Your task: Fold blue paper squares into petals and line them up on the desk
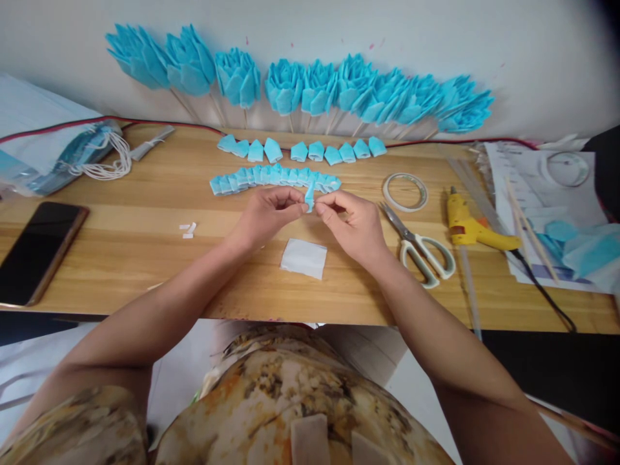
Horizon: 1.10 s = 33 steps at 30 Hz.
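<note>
Between my two hands is a small folded blue fabric petal (310,195), held just above the wooden table. My left hand (271,213) pinches its left side with thumb and forefinger. On the other side my right hand (351,223) pinches its lower right edge. Right behind it lies a row of overlapping blue petals (261,175), and farther back a second row of spaced folded petals (316,151). A square white piece (304,258), cloth or paper, lies flat in front of my hands.
Blue fabric flowers (283,87) on sticks lean along the wall. To the right are a tape roll (424,194), scissors (411,239) and a yellow glue gun (465,223). A phone (39,252) and small white strips (188,230) lie left. Bagged material (53,161) sits behind the phone.
</note>
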Motion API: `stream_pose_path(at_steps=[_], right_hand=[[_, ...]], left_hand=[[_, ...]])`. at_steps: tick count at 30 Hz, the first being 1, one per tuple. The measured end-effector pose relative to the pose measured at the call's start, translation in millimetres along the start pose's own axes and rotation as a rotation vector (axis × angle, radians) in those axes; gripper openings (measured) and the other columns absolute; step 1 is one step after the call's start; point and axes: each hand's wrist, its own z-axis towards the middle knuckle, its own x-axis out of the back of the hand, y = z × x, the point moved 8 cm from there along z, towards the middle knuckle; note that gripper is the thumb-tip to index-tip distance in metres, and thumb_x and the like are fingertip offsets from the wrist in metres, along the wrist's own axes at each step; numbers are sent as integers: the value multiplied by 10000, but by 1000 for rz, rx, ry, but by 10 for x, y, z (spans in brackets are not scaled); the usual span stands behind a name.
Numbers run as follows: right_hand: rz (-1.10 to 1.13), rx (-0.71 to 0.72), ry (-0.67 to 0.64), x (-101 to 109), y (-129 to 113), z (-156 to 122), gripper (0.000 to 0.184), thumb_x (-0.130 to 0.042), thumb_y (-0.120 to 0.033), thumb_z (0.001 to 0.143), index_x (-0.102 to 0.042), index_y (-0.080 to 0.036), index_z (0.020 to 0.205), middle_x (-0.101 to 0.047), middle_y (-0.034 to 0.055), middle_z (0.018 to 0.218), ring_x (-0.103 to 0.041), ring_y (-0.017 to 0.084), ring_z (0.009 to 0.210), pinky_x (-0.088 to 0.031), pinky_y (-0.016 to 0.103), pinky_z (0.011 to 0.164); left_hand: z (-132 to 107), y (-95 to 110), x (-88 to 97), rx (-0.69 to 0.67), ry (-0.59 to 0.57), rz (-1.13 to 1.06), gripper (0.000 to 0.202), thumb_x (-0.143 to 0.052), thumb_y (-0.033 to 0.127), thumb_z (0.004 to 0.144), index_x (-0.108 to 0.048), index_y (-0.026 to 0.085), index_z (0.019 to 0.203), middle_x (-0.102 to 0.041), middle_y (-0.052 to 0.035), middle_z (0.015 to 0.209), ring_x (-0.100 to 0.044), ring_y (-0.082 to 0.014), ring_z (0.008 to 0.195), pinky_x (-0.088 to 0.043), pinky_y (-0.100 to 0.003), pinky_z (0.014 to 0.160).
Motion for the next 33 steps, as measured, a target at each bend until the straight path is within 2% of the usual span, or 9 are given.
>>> stream_pose_path(at_steps=[4, 7, 12, 18, 23, 28, 30, 33], right_hand=[[16, -17, -9, 4, -15, -1, 155, -593, -244, 910, -706, -208, 810, -701, 1, 777, -606, 142, 729, -459, 288, 705], [72, -85, -17, 28, 2, 6, 186, -572, -284, 921, -730, -211, 857, -733, 11, 827, -626, 150, 748, -464, 291, 700], [210, -219, 71, 136, 128, 34, 163, -598, -328, 889, -701, -207, 855, -700, 5, 826, -607, 146, 775, -471, 297, 744], [494, -395, -91, -29, 280, 13, 159, -637, -358, 833, -682, -210, 796, -606, -13, 743, -564, 142, 737, -472, 296, 714], [476, -390, -133, -31, 220, 0, 183, -660, -348, 824, -647, -205, 711, -606, -16, 700, -551, 137, 714, -439, 297, 722], [394, -384, -82, 0, 210, 6, 201, -675, -331, 805, -609, -203, 664, -571, -28, 668, -506, 125, 687, -401, 293, 697], [368, -368, -45, 11, 217, 12, 201, -675, -323, 797, -593, -203, 657, -547, -33, 662, -479, 118, 674, -380, 289, 674], [349, -330, 11, 28, 213, 18, 181, -673, -326, 793, -605, -200, 682, -531, -35, 674, -455, 111, 666, -365, 283, 656]], left_hand=[[7, 6, 7, 14, 2, -2, 119, -694, 278, 759, -658, 174, 712, -511, 42, 610, -347, -75, 560, -266, -255, 549], [17, -8, 35, 35, 17, -27, 118, -687, 277, 757, -641, 178, 712, -511, 47, 593, -352, -72, 541, -279, -249, 542], [11, -49, 13, 87, -30, -96, 143, -680, 289, 771, -607, 183, 708, -471, 56, 546, -353, -74, 510, -296, -243, 526], [-17, -40, -30, 113, -76, -93, 166, -663, 282, 790, -587, 182, 682, -468, 45, 541, -373, -81, 521, -312, -244, 541], [-21, -31, -31, 120, -73, -100, 164, -668, 272, 798, -593, 181, 685, -467, 45, 536, -368, -81, 522, -297, -242, 539], [-3, -61, -16, 125, -45, -98, 124, -653, 237, 808, -600, 180, 711, -458, 46, 535, -365, -79, 510, -291, -237, 526], [15, -67, 27, 105, 6, -113, 47, -646, 235, 825, -623, 195, 819, -434, 62, 516, -353, -87, 493, -280, -239, 509], [10, -14, 130, 25, 139, -88, 88, -648, 263, 851, -617, 216, 919, -400, 80, 512, -335, -94, 484, -272, -243, 495]])
